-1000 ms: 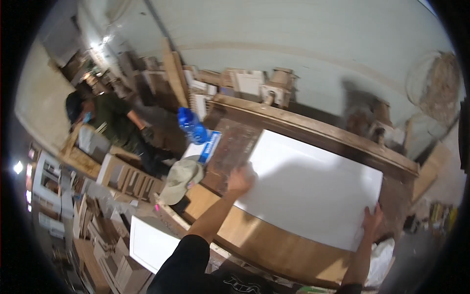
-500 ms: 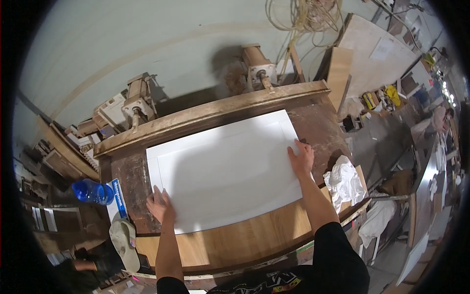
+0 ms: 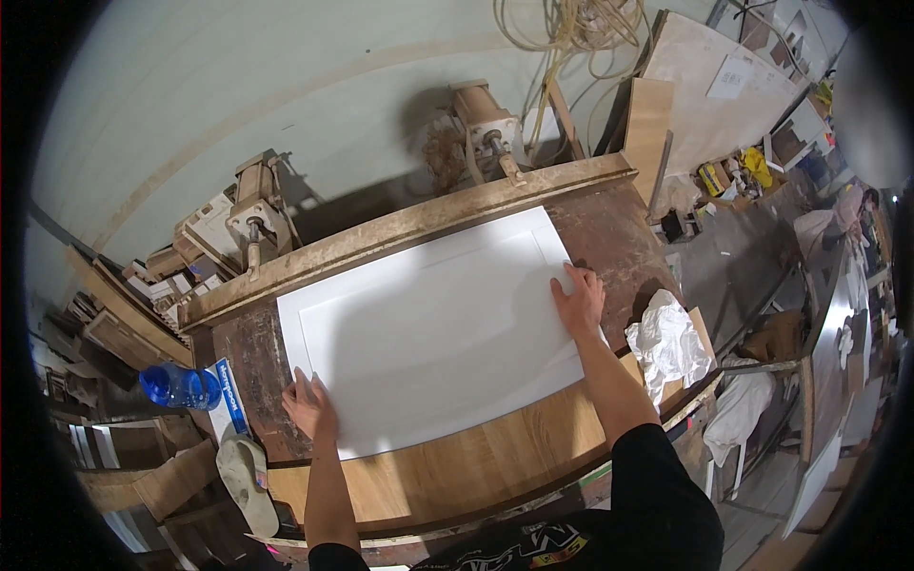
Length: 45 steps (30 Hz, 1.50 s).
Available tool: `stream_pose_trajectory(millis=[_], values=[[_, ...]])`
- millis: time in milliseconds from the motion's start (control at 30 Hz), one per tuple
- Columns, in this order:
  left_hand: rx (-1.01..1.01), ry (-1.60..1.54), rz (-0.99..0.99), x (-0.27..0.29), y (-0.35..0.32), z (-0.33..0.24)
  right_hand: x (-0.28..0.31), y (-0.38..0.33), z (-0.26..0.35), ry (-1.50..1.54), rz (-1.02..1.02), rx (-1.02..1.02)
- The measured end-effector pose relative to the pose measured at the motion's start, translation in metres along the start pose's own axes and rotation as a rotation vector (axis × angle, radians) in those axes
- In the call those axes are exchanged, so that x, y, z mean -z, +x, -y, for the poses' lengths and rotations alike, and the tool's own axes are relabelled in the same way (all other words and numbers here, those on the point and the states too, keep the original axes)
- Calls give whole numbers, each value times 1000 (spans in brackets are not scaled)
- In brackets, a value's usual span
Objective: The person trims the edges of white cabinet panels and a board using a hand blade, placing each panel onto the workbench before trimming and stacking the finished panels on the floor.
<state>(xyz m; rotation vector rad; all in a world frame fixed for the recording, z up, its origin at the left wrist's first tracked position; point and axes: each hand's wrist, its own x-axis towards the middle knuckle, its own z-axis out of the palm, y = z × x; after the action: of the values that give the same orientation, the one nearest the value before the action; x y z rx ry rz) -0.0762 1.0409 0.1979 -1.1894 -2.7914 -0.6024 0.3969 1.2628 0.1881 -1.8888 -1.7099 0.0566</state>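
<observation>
I am looking down at a worn brown workbench (image 3: 619, 233) with a large white rectangular panel (image 3: 433, 328) lying flat on it. The panel's long axis runs from my lower left to my upper right, roughly parallel to the wooden rail (image 3: 400, 233) along the bench's far edge, and a shallow raised border frames its face. My left hand (image 3: 309, 407) rests palm down, fingers spread, on the panel's near left corner. My right hand (image 3: 578, 303) lies flat and open on the panel's right edge, fingers pointing away from me. Neither hand grips anything. The panel's near side overlaps a light wood board (image 3: 476, 466). A crumpled white cloth (image 3: 666, 343) sits just right of my right forearm. A blue plastic bottle (image 3: 179, 385) lies off the bench's left end, a pale cap (image 3: 246, 476) below it.
</observation>
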Motion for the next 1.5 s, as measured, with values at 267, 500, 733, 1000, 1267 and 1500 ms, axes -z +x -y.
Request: stream_pose_trajectory(millis=[267,500,733,1000,1267,1500], values=[[-13,-28,-17,-4,-2,6,2,1,4,-26,65,-26],[11,-44,-12,-5,-3,5,-5,1,-2,-65,-35,56],[19,-99,-17,-1,-2,5,-1,-1,4,-77,4,31],[-15,-60,-38,-2,1,5,1,2,7,-50,79,-16],[-61,-47,-119,-13,0,14,-7,1,-7,-90,-9,78],[21,-72,-88,-5,-1,9,-2,-2,8,-152,9,95]])
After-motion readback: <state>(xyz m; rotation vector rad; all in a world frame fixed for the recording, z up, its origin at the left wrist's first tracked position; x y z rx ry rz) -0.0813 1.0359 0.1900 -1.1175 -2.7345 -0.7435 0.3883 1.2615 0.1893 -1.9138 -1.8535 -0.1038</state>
